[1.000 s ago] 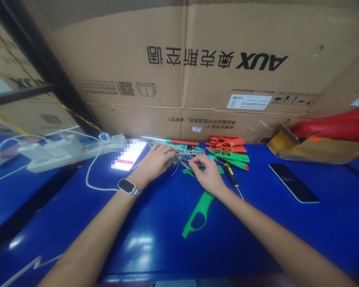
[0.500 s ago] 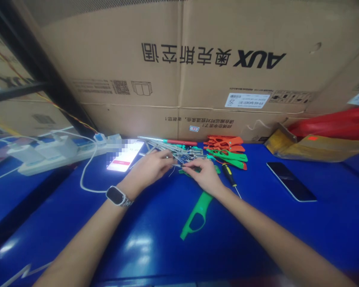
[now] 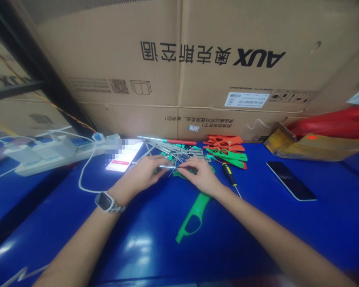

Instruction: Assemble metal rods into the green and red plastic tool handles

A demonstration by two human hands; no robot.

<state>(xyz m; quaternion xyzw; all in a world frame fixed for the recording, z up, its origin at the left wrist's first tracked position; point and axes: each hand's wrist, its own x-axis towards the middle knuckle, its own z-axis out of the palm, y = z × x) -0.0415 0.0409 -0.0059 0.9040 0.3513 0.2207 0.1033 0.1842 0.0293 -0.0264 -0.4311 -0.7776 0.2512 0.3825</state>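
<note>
My left hand (image 3: 145,171), with a watch on its wrist, pinches a thin silver metal tube (image 3: 168,166) that lies level and points to the right. At the tube's right end, my right hand (image 3: 199,173) has thumb and fingers pressed together; what they grip is small and mostly hidden. A fine wire shows below the fingertips. Beneath the right wrist lies a green plastic lighter shell (image 3: 201,203) with a trigger opening. Behind the hands is a pile of metal tubes and wires (image 3: 164,147). Another green piece (image 3: 177,174) is partly covered by the right hand.
Orange lighter shells (image 3: 227,142) and green ones (image 3: 231,156) lie stacked right of the pile, near a yellow-black screwdriver (image 3: 228,172). A dark phone (image 3: 290,181) lies further right, a lit phone (image 3: 124,155) left. A power strip (image 3: 48,159) and large carton (image 3: 179,79) stand behind.
My left hand has shifted left and turned, so more of the metal tube shows. My right hand has moved slightly left. The green shell below it has slid a little left.
</note>
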